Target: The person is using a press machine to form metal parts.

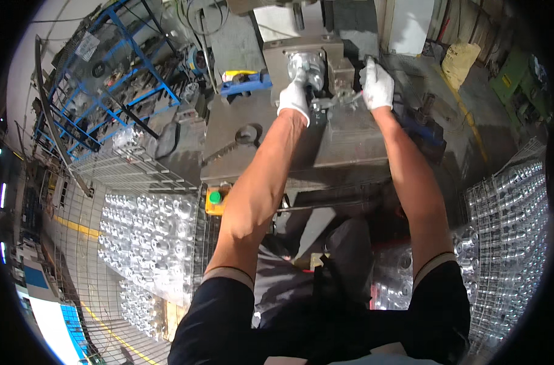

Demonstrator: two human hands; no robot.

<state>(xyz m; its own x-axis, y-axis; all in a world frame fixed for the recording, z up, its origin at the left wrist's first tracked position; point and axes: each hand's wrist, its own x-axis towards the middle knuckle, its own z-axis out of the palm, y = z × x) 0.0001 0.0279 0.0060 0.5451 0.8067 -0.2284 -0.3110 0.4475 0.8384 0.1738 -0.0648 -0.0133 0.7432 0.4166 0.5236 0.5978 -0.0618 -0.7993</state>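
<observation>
A shiny round metal casting (314, 68) sits in the steel fixture (278, 59) on the machine bench. My left hand (294, 100), in a white glove, is closed against the casting's near left side, fingers pointing away from me. To the right of the fixture, my right hand (378, 86), also gloved in white, is closed beside a steel block (341, 76). What it grips is hidden by the fingers. Between the two hands, a slim metal lever (335, 102) runs along the front of the block, its right end close to my right hand.
A blue tray (246, 84) with a yellow item lies left of the fixture. A yellow box with a green button (215, 198) is at the bench's front left. Wire cages of shiny castings stand at left (146, 228) and right (511, 210). Blue racking (128, 36) stands far left.
</observation>
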